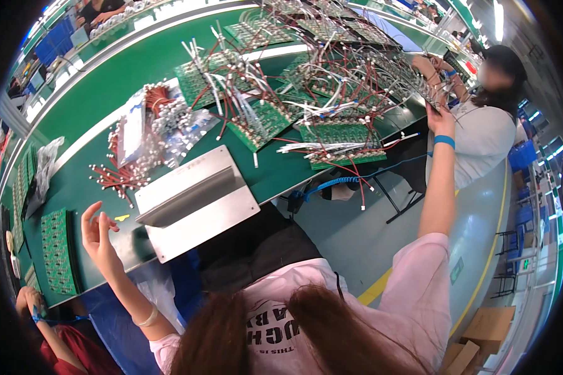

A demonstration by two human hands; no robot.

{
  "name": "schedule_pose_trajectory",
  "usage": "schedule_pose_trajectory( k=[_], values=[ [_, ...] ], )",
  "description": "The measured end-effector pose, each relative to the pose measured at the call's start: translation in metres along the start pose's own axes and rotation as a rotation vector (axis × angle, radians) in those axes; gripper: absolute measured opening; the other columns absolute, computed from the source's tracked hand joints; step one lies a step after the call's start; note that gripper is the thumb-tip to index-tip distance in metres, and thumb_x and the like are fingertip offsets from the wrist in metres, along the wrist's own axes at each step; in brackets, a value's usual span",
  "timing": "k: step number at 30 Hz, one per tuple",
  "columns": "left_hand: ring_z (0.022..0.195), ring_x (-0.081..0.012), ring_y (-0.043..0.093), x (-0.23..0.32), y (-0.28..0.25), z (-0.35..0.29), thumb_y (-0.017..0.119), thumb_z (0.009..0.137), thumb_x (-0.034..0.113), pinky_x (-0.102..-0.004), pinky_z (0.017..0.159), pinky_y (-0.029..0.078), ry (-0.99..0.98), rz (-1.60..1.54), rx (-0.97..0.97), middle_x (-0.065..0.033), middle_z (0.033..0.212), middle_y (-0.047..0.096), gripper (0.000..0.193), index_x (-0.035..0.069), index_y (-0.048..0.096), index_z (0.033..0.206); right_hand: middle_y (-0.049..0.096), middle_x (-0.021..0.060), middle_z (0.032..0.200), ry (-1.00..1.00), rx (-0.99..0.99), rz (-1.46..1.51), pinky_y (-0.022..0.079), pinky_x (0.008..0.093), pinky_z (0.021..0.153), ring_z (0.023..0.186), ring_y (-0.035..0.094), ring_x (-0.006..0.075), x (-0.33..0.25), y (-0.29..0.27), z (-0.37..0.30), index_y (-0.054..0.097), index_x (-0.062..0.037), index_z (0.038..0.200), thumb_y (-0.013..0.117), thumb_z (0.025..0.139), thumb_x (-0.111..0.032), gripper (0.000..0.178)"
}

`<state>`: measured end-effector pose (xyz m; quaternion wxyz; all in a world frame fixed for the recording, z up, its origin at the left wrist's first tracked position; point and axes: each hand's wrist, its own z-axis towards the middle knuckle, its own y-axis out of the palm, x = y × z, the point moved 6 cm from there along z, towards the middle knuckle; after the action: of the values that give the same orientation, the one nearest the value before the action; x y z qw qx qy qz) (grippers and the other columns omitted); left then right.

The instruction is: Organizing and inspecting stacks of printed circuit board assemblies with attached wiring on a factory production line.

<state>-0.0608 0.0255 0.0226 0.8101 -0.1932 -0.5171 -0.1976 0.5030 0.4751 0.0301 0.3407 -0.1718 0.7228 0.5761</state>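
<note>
My left hand [98, 234] is raised over the near edge of the bench, fingers apart and nothing in them. It is nearest to a bent metal plate fixture [200, 230] with a raised ridge across it, and to a stack of green circuit boards [57, 250] on its other side. My right arm reaches far out to the right, a blue strap on the wrist. At the far right end of the board pile, my right hand [443, 120] is closed around something dark, mostly hidden. Green circuit boards [259, 125] with red and white wires lie heaped along the bench.
Clear bags with red wire bundles [159, 128] lie behind the fixture. A co-worker in a black cap [505, 69] is at the right, hands near mine. Another person's hands [30, 301] are at lower left. A blue coiled cord [338, 181] hangs by the bench edge.
</note>
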Motion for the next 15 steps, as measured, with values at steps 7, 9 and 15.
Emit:
schedule_pose_trajectory(
  k=[7, 9, 15],
  values=[
    [0.046, -0.0039, 0.034, 0.036, 0.045, -0.006, 0.045, 0.07, 0.002, -0.0136, 0.044, 0.026, 0.08, 0.026, -0.053, 0.0012, 0.055, 0.04, 0.02, 0.001, 0.044, 0.09, 0.043, 0.0166, 0.099, 0.098, -0.026, 0.063, 0.038, 0.0363, 0.076, 0.09, 0.042, 0.0288, 0.025, -0.022, 0.025, 0.039, 0.0048, 0.096, 0.028, 0.075, -0.003, 0.026],
    [0.053, -0.0051, 0.038, 0.05, 0.059, -0.011, 0.046, 0.068, -0.001, -0.014, 0.049, 0.029, 0.134, -0.012, -0.099, -0.0008, 0.062, 0.043, 0.026, 0.0, 0.042, 0.093, 0.043, 0.0159, 0.099, 0.097, 0.034, 0.045, 0.038, 0.0369, 0.077, 0.091, 0.042, 0.0286, 0.026, -0.027, 0.023, 0.04, 0.0031, 0.096, 0.029, 0.074, -0.003, 0.026],
    [0.072, -0.0137, 0.045, 0.062, 0.099, -0.026, 0.046, 0.066, 0.003, -0.0227, 0.063, 0.036, 0.063, -0.246, -0.325, -0.0083, 0.083, 0.045, 0.027, -0.003, 0.042, 0.092, 0.042, 0.0168, 0.1, 0.074, 0.022, 0.088, 0.035, 0.038, 0.08, 0.094, 0.04, 0.0295, 0.026, -0.026, 0.027, 0.039, 0.0047, 0.097, 0.027, 0.074, -0.002, 0.026]
  ],
)
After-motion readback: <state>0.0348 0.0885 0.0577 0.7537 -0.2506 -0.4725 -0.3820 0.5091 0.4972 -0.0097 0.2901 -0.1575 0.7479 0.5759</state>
